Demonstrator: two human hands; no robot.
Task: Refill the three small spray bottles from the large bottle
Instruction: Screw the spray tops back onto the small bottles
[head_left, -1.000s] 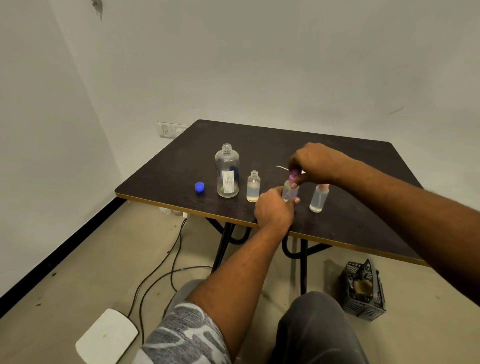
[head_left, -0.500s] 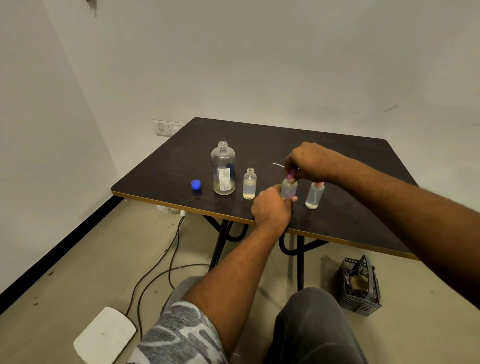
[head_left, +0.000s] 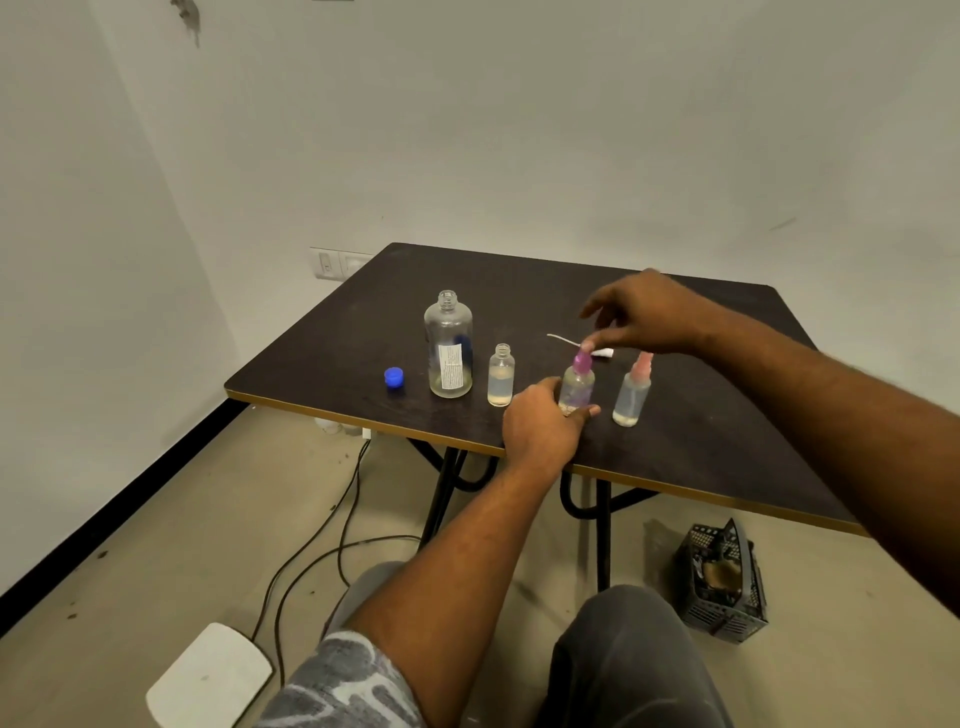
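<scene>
The large clear bottle (head_left: 448, 348) stands uncapped on the dark table (head_left: 701, 441), with a little liquid at its bottom. Its blue cap (head_left: 394, 376) lies to its left. To its right stands a small bottle (head_left: 501, 375) with no top. My left hand (head_left: 540, 428) grips the base of the purple-topped spray bottle (head_left: 576, 382). My right hand (head_left: 644, 312) hovers above it with fingers spread, one fingertip just by the purple top. A pink-topped spray bottle (head_left: 631, 392) stands further right. A white spray head with its tube (head_left: 602, 353) lies behind the bottles.
The bottles stand close to the table's near edge. On the floor are a black basket (head_left: 722, 582) at the right, cables (head_left: 311, 545) under the table and a white flat object (head_left: 208, 675) by my knee. A wall socket (head_left: 337, 262) sits behind the table.
My right hand was closed on the purple top; now it has lifted off and its fingers have spread. My left hand stays at the bottle's base.
</scene>
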